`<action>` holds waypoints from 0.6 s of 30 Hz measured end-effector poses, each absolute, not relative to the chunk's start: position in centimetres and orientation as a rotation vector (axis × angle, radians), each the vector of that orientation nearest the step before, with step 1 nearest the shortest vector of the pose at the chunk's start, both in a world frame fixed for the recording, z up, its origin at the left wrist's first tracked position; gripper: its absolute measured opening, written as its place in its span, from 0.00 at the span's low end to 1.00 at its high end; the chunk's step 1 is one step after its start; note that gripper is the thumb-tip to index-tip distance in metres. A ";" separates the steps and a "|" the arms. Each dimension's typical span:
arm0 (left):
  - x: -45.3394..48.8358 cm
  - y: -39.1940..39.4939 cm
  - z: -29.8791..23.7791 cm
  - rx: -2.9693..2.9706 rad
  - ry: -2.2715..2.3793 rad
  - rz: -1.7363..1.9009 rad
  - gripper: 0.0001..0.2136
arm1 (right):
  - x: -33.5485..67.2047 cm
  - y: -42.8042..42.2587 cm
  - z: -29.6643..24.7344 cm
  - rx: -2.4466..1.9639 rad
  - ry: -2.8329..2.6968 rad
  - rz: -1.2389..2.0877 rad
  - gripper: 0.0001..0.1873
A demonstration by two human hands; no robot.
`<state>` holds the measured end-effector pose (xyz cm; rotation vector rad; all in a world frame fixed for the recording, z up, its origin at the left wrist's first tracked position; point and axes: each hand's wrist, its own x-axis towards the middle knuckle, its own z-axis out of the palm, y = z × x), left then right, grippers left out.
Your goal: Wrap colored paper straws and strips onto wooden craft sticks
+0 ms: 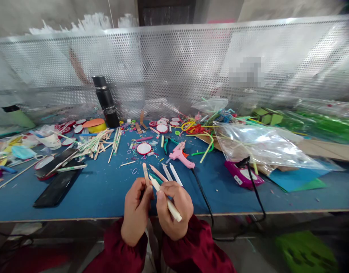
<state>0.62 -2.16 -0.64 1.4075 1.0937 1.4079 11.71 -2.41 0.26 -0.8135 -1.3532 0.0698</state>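
Blue table (100,189), near edge: left hand (138,208) pinches flat tan wooden stick (146,173), likely light, stiff, best held low; right hand (176,207) grips cream cylindrical marker (155,184).

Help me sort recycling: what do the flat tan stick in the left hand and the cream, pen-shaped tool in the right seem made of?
Flat tan stick: probably wood, matte, judging by its dull pale colour. Cream, pen-shaped tool: likely plastic, smooth, satin, given its even colour.
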 end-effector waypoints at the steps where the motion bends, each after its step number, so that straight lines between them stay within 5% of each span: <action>1: 0.6 -2.1 -0.7 1.394 1.081 1.417 0.12 | 11.7 -2.4 0.2 -0.803 -1.363 0.070 0.08; 14: 0.6 -2.0 -0.8 1.390 1.073 1.400 0.11 | 11.8 -2.2 0.3 -0.825 -1.351 0.017 0.07; 18: 0.6 -2.0 -0.8 1.368 1.052 1.439 0.11 | 12.0 -2.2 0.9 -0.737 -1.439 0.101 0.14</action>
